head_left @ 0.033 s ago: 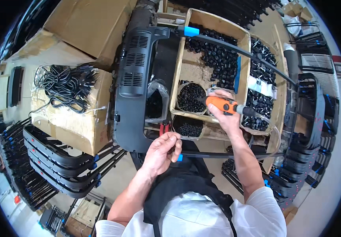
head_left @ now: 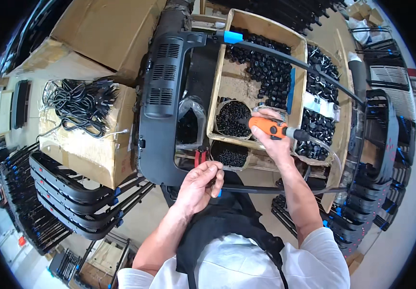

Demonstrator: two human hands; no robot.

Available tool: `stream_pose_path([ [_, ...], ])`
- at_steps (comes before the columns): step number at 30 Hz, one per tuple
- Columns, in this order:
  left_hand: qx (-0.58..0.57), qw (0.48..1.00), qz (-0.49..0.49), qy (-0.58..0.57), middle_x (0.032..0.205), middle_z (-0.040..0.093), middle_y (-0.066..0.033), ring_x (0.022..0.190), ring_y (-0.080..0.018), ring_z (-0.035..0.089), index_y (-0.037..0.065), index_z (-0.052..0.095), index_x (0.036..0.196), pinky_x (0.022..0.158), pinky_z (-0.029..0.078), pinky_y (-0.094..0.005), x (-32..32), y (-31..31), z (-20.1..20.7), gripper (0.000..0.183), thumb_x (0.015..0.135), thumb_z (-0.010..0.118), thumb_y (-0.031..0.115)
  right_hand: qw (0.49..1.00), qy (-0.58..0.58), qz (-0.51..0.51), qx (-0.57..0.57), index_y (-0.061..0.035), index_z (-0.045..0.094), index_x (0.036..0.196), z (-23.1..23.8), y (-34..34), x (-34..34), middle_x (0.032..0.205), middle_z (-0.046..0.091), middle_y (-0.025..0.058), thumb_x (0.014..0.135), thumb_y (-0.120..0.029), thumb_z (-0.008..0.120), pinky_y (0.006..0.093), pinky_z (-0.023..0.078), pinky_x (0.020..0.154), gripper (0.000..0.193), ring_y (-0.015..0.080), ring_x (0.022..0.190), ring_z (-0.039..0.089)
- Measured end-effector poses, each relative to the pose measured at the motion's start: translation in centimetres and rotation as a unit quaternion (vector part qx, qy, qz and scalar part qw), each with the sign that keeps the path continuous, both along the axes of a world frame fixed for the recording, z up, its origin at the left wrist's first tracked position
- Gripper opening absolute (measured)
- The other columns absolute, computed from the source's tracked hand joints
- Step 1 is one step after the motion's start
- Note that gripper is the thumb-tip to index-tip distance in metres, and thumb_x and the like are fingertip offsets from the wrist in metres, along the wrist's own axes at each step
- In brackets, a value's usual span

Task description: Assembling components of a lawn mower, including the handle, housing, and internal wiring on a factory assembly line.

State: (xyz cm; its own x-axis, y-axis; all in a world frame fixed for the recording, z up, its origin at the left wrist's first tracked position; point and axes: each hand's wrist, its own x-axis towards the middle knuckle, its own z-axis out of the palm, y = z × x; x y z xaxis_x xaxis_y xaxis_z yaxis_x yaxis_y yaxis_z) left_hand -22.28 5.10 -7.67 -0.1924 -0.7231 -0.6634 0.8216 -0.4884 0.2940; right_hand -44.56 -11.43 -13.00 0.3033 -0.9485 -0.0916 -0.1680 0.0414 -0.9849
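My right hand [head_left: 276, 146] is wrapped round an orange powered screwdriver [head_left: 265, 126] with a clear hose at its rear end. The screwdriver's dark tip points left, over a heap of small black screws [head_left: 233, 118] in a round container. In front of me lies a large black plastic frame [head_left: 157, 144] with vents and long side bars. My left hand [head_left: 199, 185] is closed in a pinch by the frame's near left corner; anything between the fingertips is too small to make out. A second container of small dark screws [head_left: 232, 158] sits just beyond it, next to a red-handled tool [head_left: 200, 158].
A wooden box [head_left: 214, 101] of black knob-like parts lies under the frame, with more black parts [head_left: 319, 132] to its right. At left, coiled black cables [head_left: 80, 106] rest on a cardboard box [head_left: 85, 154]. Stacked black frames [head_left: 70, 200] stand on both sides.
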Motion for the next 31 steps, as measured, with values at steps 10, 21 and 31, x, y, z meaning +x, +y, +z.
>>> stream_pose_path([
  [10, 0.027, 0.999, 0.031, -0.032, 0.089, 0.065, -0.0022, 0.074, -0.0116, 0.058, 0.003, 0.068, 0.122, 0.060, 0.046, -0.0255, -5.2, -0.2, -0.2, 0.022, 0.108, 0.064, 0.020, 0.997, -0.052, 0.041, 0.040, -0.0028, 0.058, 0.137, -4.8, -1.3, 2.0, 0.131, 0.072, 0.0119, 0.092, -0.004, 0.080, 0.0338, 0.055, 0.106, 0.050, 0.0181, 0.118, 0.069],
  [21, 0.032, 0.998, 0.052, -0.021, 0.095, 0.067, -0.0036, 0.080, -0.0142, 0.064, 0.003, 0.067, 0.122, 0.064, 0.049, -0.0272, -4.9, 0.7, -0.2, 0.028, 0.109, 0.063, 0.027, 0.997, -0.051, 0.056, 0.011, -0.0033, 0.059, 0.135, -6.0, -1.8, 3.7, 0.130, 0.070, 0.0122, 0.092, -0.004, 0.080, 0.0338, 0.055, 0.105, 0.048, 0.0193, 0.120, 0.067],
  [31, 0.003, 0.997, 0.075, 0.001, 0.104, 0.070, -0.0103, 0.090, -0.0219, 0.069, 0.001, 0.066, 0.124, 0.074, 0.056, -0.0338, -3.0, 1.5, -1.1, 0.028, 0.107, 0.061, 0.022, 0.997, -0.032, 0.060, 0.029, -0.0045, 0.056, 0.140, -5.6, -1.0, 3.3, 0.136, 0.068, 0.0144, 0.092, -0.008, 0.080, 0.0358, 0.053, 0.110, 0.054, 0.0224, 0.125, 0.066],
])
